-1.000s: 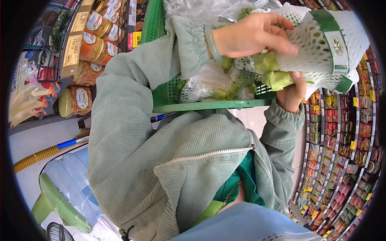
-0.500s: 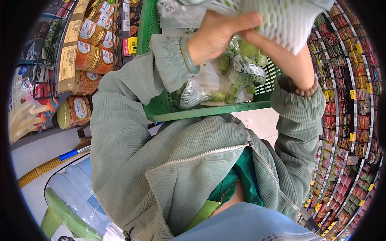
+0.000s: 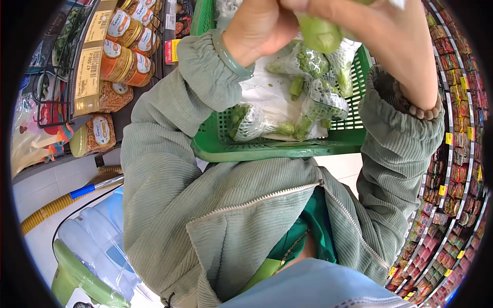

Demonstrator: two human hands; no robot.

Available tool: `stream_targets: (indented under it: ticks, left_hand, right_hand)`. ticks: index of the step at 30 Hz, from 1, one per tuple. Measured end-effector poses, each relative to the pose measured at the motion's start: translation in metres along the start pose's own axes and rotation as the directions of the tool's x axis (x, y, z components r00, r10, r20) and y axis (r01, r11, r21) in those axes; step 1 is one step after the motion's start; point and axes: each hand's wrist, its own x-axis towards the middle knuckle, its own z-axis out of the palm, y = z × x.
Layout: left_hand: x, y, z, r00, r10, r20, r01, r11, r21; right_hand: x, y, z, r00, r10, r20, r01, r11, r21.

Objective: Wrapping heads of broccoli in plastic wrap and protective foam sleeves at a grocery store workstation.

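Observation:
At the top edge, a broccoli (image 3: 321, 35) hangs with its thick pale green stalk end downward; the upper part is cut off by the frame. My right hand (image 3: 380, 25) is closed round it from the right, thumb across the top. From the left, my left hand (image 3: 264, 31) has its fingers curled against it, their tips partly out of view. A bit of white foam net shows beside my right hand. Below is a green plastic basket (image 3: 277, 151) holding several broccoli heads in white foam nets, among them a net-wrapped broccoli (image 3: 249, 123) at the near left.
Shelves on the left carry jars (image 3: 118, 56) with orange contents and price tags. A long rack of small packets (image 3: 452, 154) lines the right side. At lower left are a yellow ribbed hose (image 3: 49, 213), clear blue plastic containers (image 3: 97, 231) and a green plastic object (image 3: 77, 277).
The white foam net bundle has mostly gone out of view at the top, and the bare stalk now shows between my hands. My right hand has moved up and right. The basket sits slightly lower in view.

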Motion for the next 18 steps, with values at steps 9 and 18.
stream_targets:
  ticks: [9,18]
  left_hand:
    - [-0.003,0.003,-0.029,0.994,0.083,0.065,-0.085,0.995,0.041]
    - [0.002,0.0,-0.014,0.988,0.131,0.085,-0.127,0.99,-0.06]
  right_hand:
    - [0.005,0.022,0.011,0.948,-0.269,-0.168,0.245,0.958,-0.149]
    - [0.017,0.016,-0.01,0.978,-0.181,0.102,0.197,0.965,-0.171]
